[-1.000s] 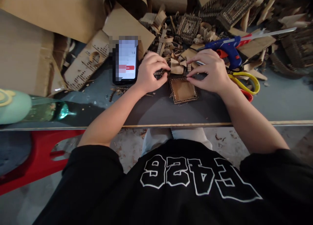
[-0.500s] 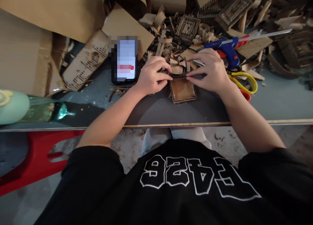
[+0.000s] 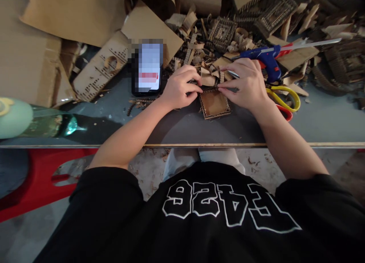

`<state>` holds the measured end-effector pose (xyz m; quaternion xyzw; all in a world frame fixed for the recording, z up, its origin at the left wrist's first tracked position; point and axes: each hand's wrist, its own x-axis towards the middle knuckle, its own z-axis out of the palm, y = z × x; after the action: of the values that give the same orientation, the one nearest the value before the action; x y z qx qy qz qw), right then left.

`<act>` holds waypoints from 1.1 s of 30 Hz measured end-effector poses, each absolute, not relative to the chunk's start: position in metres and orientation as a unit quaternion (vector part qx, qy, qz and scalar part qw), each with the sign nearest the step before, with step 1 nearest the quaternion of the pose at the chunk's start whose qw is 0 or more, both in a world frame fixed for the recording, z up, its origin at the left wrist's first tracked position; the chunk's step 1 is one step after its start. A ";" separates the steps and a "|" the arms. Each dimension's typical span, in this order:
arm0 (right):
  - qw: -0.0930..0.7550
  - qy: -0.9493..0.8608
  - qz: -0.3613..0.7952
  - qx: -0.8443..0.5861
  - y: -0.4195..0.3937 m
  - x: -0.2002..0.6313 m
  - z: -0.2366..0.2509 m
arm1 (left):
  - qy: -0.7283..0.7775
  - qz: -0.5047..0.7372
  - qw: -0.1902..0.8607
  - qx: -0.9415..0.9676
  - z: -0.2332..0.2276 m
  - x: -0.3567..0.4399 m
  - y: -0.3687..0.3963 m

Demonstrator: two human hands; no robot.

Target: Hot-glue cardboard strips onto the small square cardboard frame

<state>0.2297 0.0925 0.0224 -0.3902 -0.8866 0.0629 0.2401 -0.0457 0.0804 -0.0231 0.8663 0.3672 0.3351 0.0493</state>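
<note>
On the worktop (image 3: pixel 182 129), near its front edge, your two hands met at the far edge of a small square cardboard frame (image 3: pixel 214 103) that lay flat on the dark surface. Your left hand (image 3: pixel 179 88) had its fingers curled narrow, pinching at the frame's far left corner, and your right hand (image 3: pixel 245 84) pinched the same far edge from the other side, fingertips pressed close together on the corrugated trim. Just beyond your fingers sat a heap of cardboard scraps (image 3: pixel 209 74). A phone (image 3: pixel 147 68) lay just left of your left hand, screen lit. A blue glue gun (image 3: pixel 268 57) rested beyond your right hand, and yellow scissors (image 3: pixel 285 97) lay beside your right wrist, partly under it.
</note>
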 end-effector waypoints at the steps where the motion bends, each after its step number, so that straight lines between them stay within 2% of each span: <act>1: 0.242 -0.886 0.066 -0.390 0.091 0.229 0.024 | 0.368 0.336 0.050 0.866 -0.024 -0.046 0.080; 19: 0.222 -0.872 0.056 -0.432 0.079 0.219 0.020 | 0.381 0.325 0.080 0.862 -0.019 -0.045 0.080; 25: 0.182 -0.894 0.043 -0.407 0.074 0.223 0.031 | 0.388 0.307 0.069 0.866 -0.013 -0.043 0.076; 33: 0.192 -0.905 0.037 -0.379 0.071 0.220 0.029 | 0.376 0.294 0.063 0.876 -0.009 -0.040 0.069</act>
<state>0.2197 0.0712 0.0292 -0.3785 -0.9047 0.0374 0.1919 -0.0397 0.0692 -0.0085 0.8763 0.3764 0.2938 0.0634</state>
